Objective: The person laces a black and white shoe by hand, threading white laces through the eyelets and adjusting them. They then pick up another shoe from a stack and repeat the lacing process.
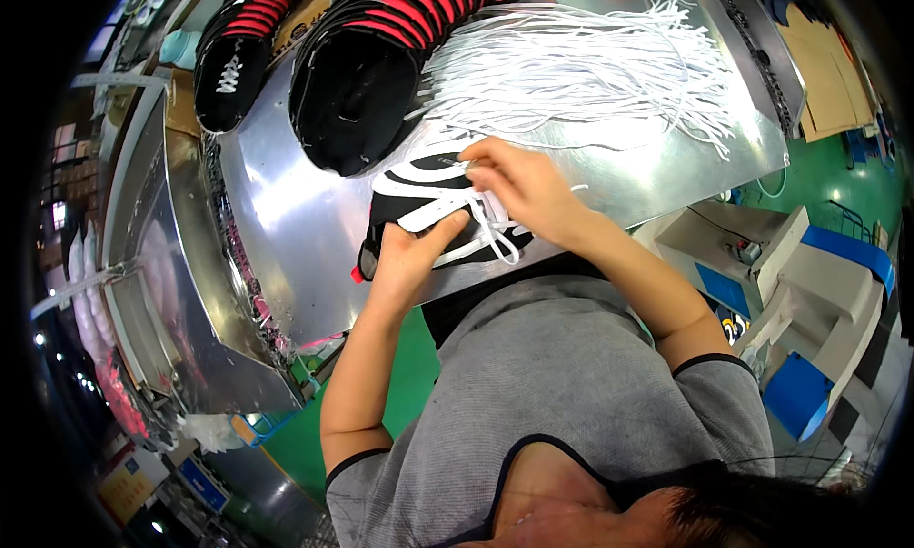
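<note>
A black-and-white shoe upper (419, 184) with a red tab at its heel lies on the metal tabletop in front of me. My left hand (405, 253) grips it at the collar, thumb pressed on the white tongue, the other fingers hidden inside or behind it. My right hand (524, 186) is closed over the eyelet edge, thumb and fingertips pinched together at the white shoelace; its tip is hidden by the fingers. Loose loops of the shoelace (497, 236) hang across the upper below my right palm.
A pile of white shoelaces (590, 67) spreads over the metal table (286, 253) beyond the shoe upper. Nested stacks of black-and-red shoe uppers (357, 91) stand at the far left. Conveyor-like strips run along both table sides. A beige machine (809, 291) stands at the right.
</note>
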Tool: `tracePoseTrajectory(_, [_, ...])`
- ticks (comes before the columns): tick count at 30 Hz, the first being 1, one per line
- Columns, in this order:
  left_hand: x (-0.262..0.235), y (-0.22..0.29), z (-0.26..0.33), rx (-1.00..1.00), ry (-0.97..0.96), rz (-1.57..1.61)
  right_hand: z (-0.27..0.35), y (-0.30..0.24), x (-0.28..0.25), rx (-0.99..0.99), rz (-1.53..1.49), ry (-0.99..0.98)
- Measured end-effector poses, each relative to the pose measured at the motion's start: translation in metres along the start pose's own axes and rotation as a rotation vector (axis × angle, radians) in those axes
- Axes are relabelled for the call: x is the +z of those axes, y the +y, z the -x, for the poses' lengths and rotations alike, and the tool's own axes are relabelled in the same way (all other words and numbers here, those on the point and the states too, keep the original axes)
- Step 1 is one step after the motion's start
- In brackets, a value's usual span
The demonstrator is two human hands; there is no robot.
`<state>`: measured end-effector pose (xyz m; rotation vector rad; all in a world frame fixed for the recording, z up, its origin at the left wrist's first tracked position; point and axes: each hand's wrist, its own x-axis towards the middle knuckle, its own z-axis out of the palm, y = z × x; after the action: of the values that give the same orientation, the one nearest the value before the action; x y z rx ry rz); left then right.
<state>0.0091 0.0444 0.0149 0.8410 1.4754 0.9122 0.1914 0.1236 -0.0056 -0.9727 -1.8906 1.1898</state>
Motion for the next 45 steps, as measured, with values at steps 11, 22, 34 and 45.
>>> tracePoseTrajectory(11, [-0.022,0.025,0.027,-0.092,-0.284,0.223,-0.002,0.017,0.033,0.022,0.228,0.107])
tracePoseTrajectory(22, [-0.008,0.02,0.062,0.631,0.218,-0.71,-0.012,0.018,0.033,0.049,0.121,0.195])
tracePoseTrajectory(34, [0.013,-0.012,0.028,0.606,0.314,-0.839,0.057,-0.006,0.009,0.076,-0.117,-0.132])
tracePoseTrajectory(45, [0.014,-0.007,0.024,0.421,0.356,-0.795,0.053,-0.002,0.014,0.055,0.041,-0.167])
